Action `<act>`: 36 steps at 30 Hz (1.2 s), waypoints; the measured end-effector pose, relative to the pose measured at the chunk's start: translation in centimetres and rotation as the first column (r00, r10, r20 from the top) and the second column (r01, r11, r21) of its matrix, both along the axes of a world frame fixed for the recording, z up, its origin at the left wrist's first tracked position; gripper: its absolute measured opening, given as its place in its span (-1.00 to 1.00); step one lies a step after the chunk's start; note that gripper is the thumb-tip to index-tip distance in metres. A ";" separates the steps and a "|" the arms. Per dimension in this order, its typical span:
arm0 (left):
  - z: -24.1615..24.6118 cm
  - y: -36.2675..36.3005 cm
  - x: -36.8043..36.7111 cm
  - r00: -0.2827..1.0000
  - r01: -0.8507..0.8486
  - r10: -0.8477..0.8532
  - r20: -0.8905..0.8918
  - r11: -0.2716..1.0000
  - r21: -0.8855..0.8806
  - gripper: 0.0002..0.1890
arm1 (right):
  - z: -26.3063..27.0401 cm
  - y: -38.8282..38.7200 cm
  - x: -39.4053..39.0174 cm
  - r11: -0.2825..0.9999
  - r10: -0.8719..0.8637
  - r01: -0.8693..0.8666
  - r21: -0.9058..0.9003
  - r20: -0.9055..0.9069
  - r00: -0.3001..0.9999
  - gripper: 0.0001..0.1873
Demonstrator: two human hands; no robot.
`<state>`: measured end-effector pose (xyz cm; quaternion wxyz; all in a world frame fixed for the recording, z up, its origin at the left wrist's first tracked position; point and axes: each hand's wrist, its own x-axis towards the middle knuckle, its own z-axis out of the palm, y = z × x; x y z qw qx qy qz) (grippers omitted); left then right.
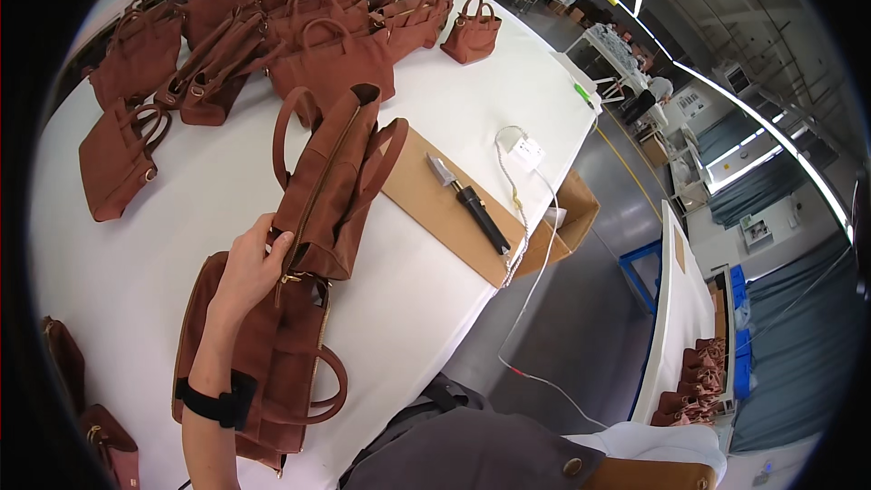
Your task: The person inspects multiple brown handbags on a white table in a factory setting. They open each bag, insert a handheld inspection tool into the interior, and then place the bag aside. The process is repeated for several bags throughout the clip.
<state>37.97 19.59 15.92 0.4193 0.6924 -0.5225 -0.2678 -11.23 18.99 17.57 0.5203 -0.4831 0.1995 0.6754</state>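
My left hand [253,265], with a black band around the wrist, pinches the near end of a reddish-brown leather handbag [326,180] between thumb and fingers. That bag stands with its zipper side facing up and a handle on each side. Below it, partly hidden under my forearm, a second brown handbag [272,361] lies flat on the white table [204,218]; a gold zipper runs along its edge. My right hand is out of view. To the right of the bags, a black-handled electric hot knife [482,218] lies on a brown cardboard sheet [435,201].
Several brown handbags [333,58] crowd the far side of the table, and a small one [471,37] stands apart. A white power adapter [527,152] has cords trailing over the table edge. An open carton [575,211] sits below. Another person [653,92] is in the background.
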 end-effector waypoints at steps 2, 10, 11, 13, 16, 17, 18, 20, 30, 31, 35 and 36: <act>0.0 -0.2 -0.2 1.000 0.016 -0.016 -0.014 1.000 0.002 -0.72 | -0.1 0.0 0.3 1.000 -0.007 0.007 0.016 0.015 1.000 -0.59; -0.2 -0.3 -0.2 1.000 0.020 -0.020 0.000 0.999 -0.038 -0.73 | 0.1 -0.2 1.6 0.999 0.002 -0.006 0.054 0.073 0.997 -0.65; -0.2 -0.3 -0.2 1.000 0.017 -0.017 -0.002 0.999 -0.030 -0.73 | 0.1 -0.3 1.8 0.998 0.000 -0.005 0.055 0.086 0.996 -0.65; -0.2 -0.2 -0.2 0.999 0.013 -0.014 -0.036 0.999 -0.029 -0.71 | 0.1 -0.3 2.4 0.998 0.006 -0.013 0.063 0.111 0.994 -0.67; -0.1 -0.3 -0.1 1.000 0.012 -0.012 0.010 1.000 0.011 -0.70 | -0.1 -0.3 3.3 0.997 0.012 -0.023 0.077 0.142 0.990 -0.69; 0.0 -0.3 -0.1 0.999 0.005 -0.006 0.042 0.999 0.033 -0.70 | -0.1 -0.3 3.6 0.997 0.011 -0.023 0.079 0.155 0.988 -0.70; 0.1 -0.3 -0.1 0.999 0.004 -0.006 0.053 0.999 0.053 -0.70 | -0.2 -0.3 3.8 0.996 0.015 -0.029 0.083 0.169 0.985 -0.70; 0.2 -0.4 -0.1 0.998 0.005 -0.009 0.058 0.997 0.071 -0.70 | -0.3 -0.3 4.1 0.995 0.015 -0.033 0.093 0.190 0.982 -0.72; 0.3 -0.3 -0.6 0.999 -0.010 0.008 0.045 0.999 0.041 -0.73 | -0.6 -0.2 5.8 0.989 0.017 -0.059 0.137 0.286 0.958 -0.78; 0.4 -0.4 -0.6 0.999 -0.005 0.004 0.042 0.999 0.041 -0.73 | -0.6 -0.2 6.2 0.988 0.013 -0.059 0.144 0.303 0.953 -0.79; 0.0 -0.6 -0.6 0.996 -0.020 0.020 0.084 1.000 0.002 -0.73 | -0.6 -0.3 7.2 0.983 0.014 -0.068 0.168 0.305 0.952 -0.80; -0.2 -0.7 -0.5 0.996 -0.015 0.016 0.089 1.000 -0.017 -0.73 | -0.5 -0.4 7.4 0.982 0.012 -0.063 0.179 0.273 0.962 -0.80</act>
